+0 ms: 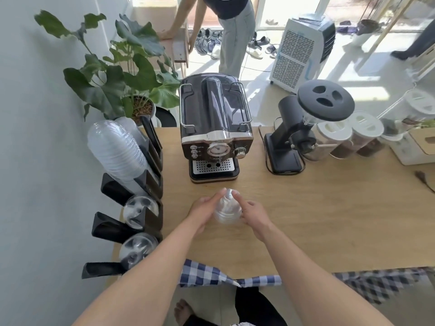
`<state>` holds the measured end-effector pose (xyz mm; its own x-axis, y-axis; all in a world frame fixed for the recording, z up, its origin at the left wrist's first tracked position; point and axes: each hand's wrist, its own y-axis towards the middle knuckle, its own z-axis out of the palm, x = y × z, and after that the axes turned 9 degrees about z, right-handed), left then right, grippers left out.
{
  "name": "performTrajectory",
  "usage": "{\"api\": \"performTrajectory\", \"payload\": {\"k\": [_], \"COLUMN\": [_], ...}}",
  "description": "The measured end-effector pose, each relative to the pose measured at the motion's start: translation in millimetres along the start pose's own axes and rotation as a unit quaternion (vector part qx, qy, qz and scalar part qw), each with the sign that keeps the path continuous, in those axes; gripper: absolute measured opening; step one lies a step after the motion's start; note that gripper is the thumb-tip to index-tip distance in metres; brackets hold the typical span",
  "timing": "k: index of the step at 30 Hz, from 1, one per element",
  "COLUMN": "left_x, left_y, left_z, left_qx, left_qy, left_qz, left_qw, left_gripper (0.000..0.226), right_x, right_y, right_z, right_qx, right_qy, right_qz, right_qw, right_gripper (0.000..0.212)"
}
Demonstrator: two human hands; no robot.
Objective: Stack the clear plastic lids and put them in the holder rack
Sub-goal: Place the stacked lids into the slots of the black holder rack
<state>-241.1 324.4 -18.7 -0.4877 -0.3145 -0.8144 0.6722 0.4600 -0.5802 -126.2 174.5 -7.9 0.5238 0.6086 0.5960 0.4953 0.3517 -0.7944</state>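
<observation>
**Clear lids held between two hands at the front of the tabletop**

The clear plastic lids (pixel 227 208) are a small stack of transparent domes, nested one in another, so the wood shows through them. The stack stands upright on the wooden tabletop (pixel 317 220), near the middle of its front edge, just in front of the black espresso machine (pixel 215 128). Its wide rim is down on the wood and the narrow domed top points up, so the long axis is vertical.

The left hand (pixel 204 211) and the right hand (pixel 254 214) press on the stack from both sides, fingers curved around it; both are gripping the lids.

Along the left edge of the tabletop stands the black holder rack (pixel 131 203). Its far compartment holds a tall, leaning column of clear lids, and the nearer compartments hold single clear domes. A black grinder (pixel 303 128) stands near the back edge, right of the machine.
</observation>
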Motion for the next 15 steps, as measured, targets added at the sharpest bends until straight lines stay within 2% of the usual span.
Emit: {"api": "performTrajectory", "payload": {"k": [2, 7, 8, 9, 11, 12, 15], "left_x": [-6.5, -30.5, -36.5, -42.7, -56.6, -63.5, -83.2], "left_y": [-8.7, -39.7, -46.2, -52.7, -68.5, -77.7, -109.8], "left_z": [-1.3, -4.8, -7.3, -10.6, -19.4, -25.4, -45.8], "left_qx": [-0.001, -0.003, 0.001, 0.004, 0.003, 0.002, 0.016], "left_qy": [-0.003, 0.024, 0.038, 0.052, 0.083, 0.1, 0.168], "left_qz": [0.004, 0.015, 0.019, 0.027, 0.039, 0.052, 0.087], "left_qw": [1.0, 1.0, 0.999, 0.998, 0.996, 0.994, 0.982], "left_gripper": [0.086, 0.072, 0.076, 0.088, 0.115, 0.122, 0.123], "right_x": [1.7, -2.1, 0.4, 2.5, 7.0, 8.0, 14.0], "right_y": [-8.1, -34.0, -43.5, -52.2, -72.6, -81.3, -111.8], "right_z": [2.1, 7.8, 9.5, 11.7, 16.8, 19.8, 36.5], "right_qx": [-0.009, 0.025, 0.029, 0.028, 0.032, 0.03, 0.037], "right_qy": [0.0, 0.061, 0.068, 0.072, 0.08, 0.084, 0.097], "right_qz": [-0.004, -0.004, -0.008, -0.019, -0.043, -0.052, -0.076], "right_qw": [1.0, 0.998, 0.997, 0.997, 0.995, 0.995, 0.992], "right_gripper": [0.06, 0.106, 0.111, 0.11, 0.091, 0.086, 0.094]}}
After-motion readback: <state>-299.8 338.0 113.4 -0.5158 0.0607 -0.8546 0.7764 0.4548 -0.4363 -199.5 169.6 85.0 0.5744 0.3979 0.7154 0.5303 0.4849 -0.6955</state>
